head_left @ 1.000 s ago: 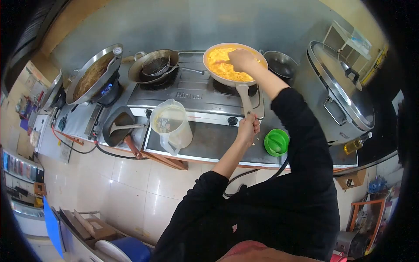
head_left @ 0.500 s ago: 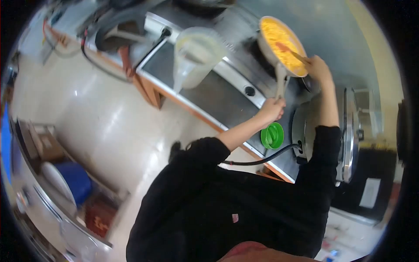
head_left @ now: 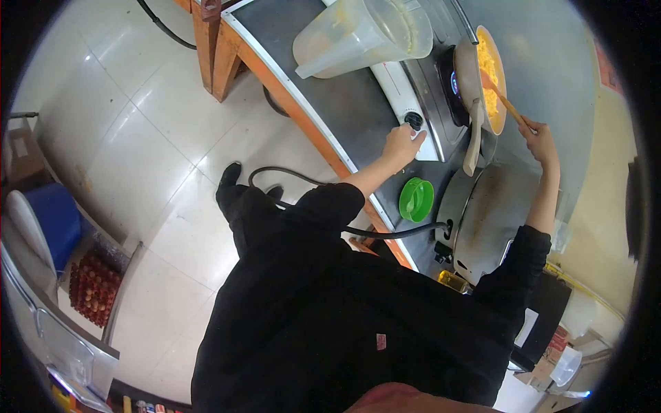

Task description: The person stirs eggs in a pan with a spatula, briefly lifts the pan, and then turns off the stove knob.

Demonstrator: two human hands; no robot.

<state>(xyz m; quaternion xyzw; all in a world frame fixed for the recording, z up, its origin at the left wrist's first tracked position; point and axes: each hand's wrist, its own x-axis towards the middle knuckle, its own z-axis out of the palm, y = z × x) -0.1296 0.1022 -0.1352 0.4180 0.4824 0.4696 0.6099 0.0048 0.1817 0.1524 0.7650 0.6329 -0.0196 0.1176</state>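
My left hand [head_left: 401, 146] is at the black stove knob [head_left: 413, 120] on the white front panel of the gas stove, its thumb and fingers closed against the knob's lower edge. In my right hand [head_left: 541, 144] is the wooden handle of a spatula [head_left: 511, 107], whose reddish head rests in yellow scrambled egg [head_left: 489, 65]. The egg lies in a pale frying pan [head_left: 469, 72], tilted on the burner, with its beige handle [head_left: 474, 138] pointing towards me and held by neither hand. Blue flame [head_left: 454, 83] shows beside the pan.
A cloudy plastic pitcher [head_left: 344, 38] stands left of the stove. Nearer me are a green bowl [head_left: 416, 199] with a light utensil inside, a large metal appliance [head_left: 492, 213] and a black hose [head_left: 406, 234]. Egg trays [head_left: 95, 289] sit at far left.
My left hand has let go of the pan handle and moved to the stove knob. The pan has come down onto the burner. My right hand still holds the spatula.
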